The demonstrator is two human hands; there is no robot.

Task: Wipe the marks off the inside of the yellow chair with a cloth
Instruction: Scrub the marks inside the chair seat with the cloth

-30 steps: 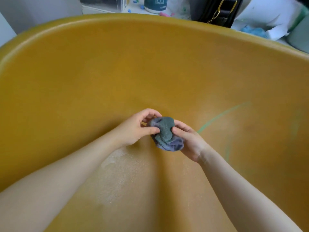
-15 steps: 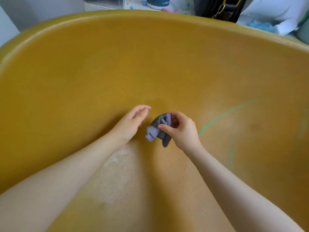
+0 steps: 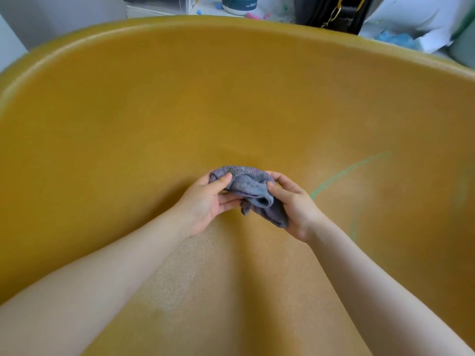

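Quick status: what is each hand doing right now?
Left hand: holding the grey-purple cloth, thumb pinching its left end.
Right hand: holding the same cloth, thumb and fingers pinching its right end.

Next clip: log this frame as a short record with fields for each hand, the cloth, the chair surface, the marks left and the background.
left hand: grips the cloth's left end
right hand: pinches the cloth's right end
cloth: grey-purple, bunched, held between both hands above the seat
yellow chair: inner shell fills the view
green mark: curved line right of the hands, not yet wiped
background: teal jar and black bag beyond the rim
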